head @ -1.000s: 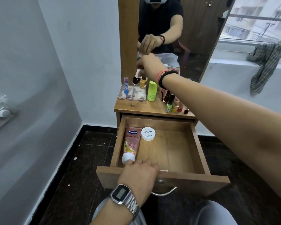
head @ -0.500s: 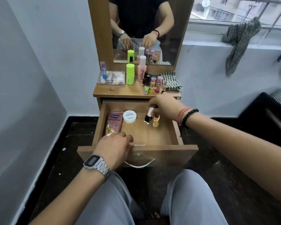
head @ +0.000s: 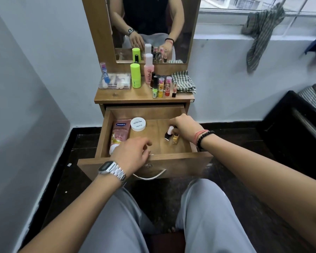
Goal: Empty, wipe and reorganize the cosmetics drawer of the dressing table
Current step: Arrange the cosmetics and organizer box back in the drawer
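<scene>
Right hand (head: 185,127): pinching the caps of two nail polish bottles (head: 171,136) standing under its fingers in the drawer (head: 173,157).
Left hand (head: 133,155): resting loosely curled on the front edge.
Between the hands: one pink tube (head: 119,133), one white jar (head: 138,124).

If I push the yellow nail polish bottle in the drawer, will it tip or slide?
The yellow nail polish bottle looks small and narrow, standing upright, so a high push probably tips it. The drawer floor looks smooth; a low push likely slides it. It may knock the dark bottle beside it.
</scene>
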